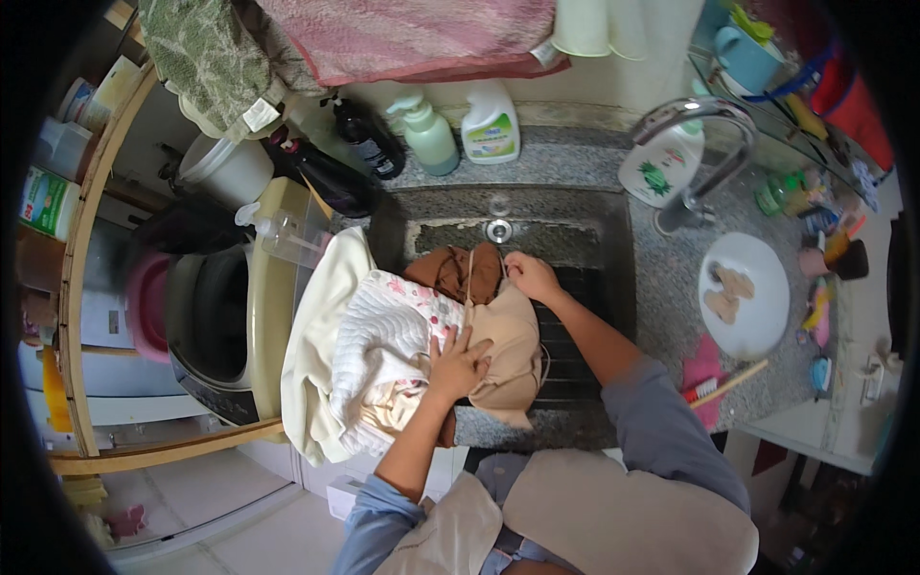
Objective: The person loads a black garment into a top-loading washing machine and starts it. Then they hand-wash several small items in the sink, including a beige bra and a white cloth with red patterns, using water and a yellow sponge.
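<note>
A beige garment with thin straps lies over the ribbed washboard part of the stone sink. My left hand rests on its left side, palm down with fingers spread. At the garment's upper end, the curled fingers of my right hand pinch its strap or edge; which one is hidden. A brown cloth is bunched just above it, towards the drain. To the left, a white quilted garment with a floral print and a cream cloth hang over the sink's edge.
Pump and detergent bottles line the back ledge. A chrome faucet arches at the back right. Beside it, a white basin holds small beige cloth pieces. A brush lies on the counter; a washing machine stands left.
</note>
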The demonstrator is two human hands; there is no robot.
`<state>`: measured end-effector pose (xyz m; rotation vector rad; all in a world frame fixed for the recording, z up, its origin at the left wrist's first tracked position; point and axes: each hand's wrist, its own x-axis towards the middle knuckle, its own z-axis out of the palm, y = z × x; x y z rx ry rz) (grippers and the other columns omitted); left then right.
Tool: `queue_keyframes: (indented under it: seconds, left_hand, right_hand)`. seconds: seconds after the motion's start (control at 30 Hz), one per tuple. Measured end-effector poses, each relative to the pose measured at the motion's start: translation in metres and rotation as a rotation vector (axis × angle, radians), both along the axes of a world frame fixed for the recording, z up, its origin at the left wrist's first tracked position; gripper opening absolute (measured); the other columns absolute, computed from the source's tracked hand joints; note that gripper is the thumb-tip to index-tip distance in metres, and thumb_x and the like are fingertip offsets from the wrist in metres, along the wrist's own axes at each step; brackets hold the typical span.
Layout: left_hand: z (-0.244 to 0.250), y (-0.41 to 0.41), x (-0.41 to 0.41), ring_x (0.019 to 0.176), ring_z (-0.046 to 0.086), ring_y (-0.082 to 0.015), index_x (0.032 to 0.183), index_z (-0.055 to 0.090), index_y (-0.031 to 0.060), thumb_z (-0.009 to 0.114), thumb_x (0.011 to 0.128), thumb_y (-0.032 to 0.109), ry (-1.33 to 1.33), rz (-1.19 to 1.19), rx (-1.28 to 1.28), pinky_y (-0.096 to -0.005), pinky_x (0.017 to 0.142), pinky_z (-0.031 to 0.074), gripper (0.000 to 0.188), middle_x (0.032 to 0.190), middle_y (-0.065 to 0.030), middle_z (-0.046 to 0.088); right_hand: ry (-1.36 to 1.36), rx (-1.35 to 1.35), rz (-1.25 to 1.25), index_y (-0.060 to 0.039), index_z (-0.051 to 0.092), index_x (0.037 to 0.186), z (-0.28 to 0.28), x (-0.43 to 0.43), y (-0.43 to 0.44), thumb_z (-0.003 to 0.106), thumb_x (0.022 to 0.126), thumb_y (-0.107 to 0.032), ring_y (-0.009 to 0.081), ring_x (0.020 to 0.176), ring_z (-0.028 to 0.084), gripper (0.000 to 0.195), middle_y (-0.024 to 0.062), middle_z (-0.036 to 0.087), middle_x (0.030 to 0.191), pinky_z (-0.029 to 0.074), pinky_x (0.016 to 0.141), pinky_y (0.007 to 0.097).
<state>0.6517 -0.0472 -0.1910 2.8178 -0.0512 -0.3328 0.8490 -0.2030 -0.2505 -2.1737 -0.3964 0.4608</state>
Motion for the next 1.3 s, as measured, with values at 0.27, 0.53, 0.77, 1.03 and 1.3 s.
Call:
queue_keyframes:
  seconds: [0.27, 0.53, 0.77, 1.03, 1.3]
  left_hand:
    - [0.004, -0.002, -0.003, 0.13, 0.029, -0.0327, 0.12, 0.055, 0.0287, 0.053, 0.085, 0.037, -0.001, 0.048, -0.07, -0.0541, 0.105, 0.012, 0.036, 0.136, -0.0115, 0.039]
    - [0.007, -0.004, 0.003, 0.131, 0.028, -0.0316, 0.121, 0.054, 0.0283, 0.052, 0.085, 0.037, 0.038, 0.067, -0.077, -0.0518, 0.105, 0.011, 0.036, 0.138, -0.0109, 0.037]
    - [0.009, -0.004, 0.003, 0.132, 0.027, -0.0313, 0.122, 0.053, 0.0295, 0.053, 0.085, 0.037, 0.063, 0.079, -0.069, -0.0512, 0.106, 0.01, 0.038, 0.139, -0.0099, 0.036]
    - [0.006, -0.003, -0.001, 0.132, 0.027, -0.0312, 0.122, 0.053, 0.0305, 0.053, 0.084, 0.038, 0.05, 0.08, -0.078, -0.0528, 0.105, 0.009, 0.039, 0.139, -0.0097, 0.036]
    - [0.011, -0.004, 0.005, 0.133, 0.024, -0.0318, 0.124, 0.05, 0.0328, 0.049, 0.085, 0.043, 0.131, 0.054, -0.051, -0.0541, 0.105, 0.009, 0.04, 0.141, -0.01, 0.034]
  right_hand:
    - [-0.153, -0.596, 0.193, -0.0122, 0.025, 0.14, -0.083, 0.047, 0.054, 0.033, 0.095, -0.03, 0.0193, 0.136, 0.014, 0.049, 0.0022, 0.018, 0.148, 0.012, 0.111, 0.0398]
    - [-0.213, -0.683, 0.267, -0.013, 0.023, 0.141, -0.076, 0.048, 0.049, 0.032, 0.094, -0.03, 0.0185, 0.136, 0.016, 0.051, 0.0009, 0.017, 0.148, 0.012, 0.111, 0.0383]
    - [-0.166, -0.737, 0.334, -0.0141, 0.015, 0.143, -0.076, 0.059, 0.05, 0.034, 0.093, -0.035, 0.0178, 0.138, 0.008, 0.058, -0.0006, 0.009, 0.15, 0.009, 0.112, 0.0392]
    - [-0.081, -0.785, 0.375, -0.0145, 0.013, 0.144, -0.071, 0.061, 0.054, 0.038, 0.092, -0.036, 0.0177, 0.138, 0.006, 0.062, -0.0005, 0.005, 0.15, 0.009, 0.111, 0.042]
    - [-0.338, -0.088, 0.113, -0.0027, 0.042, 0.128, 0.019, 0.028, 0.001, 0.052, 0.084, -0.016, 0.0288, 0.124, 0.039, 0.047, 0.0133, 0.04, 0.136, 0.033, 0.1, 0.042]
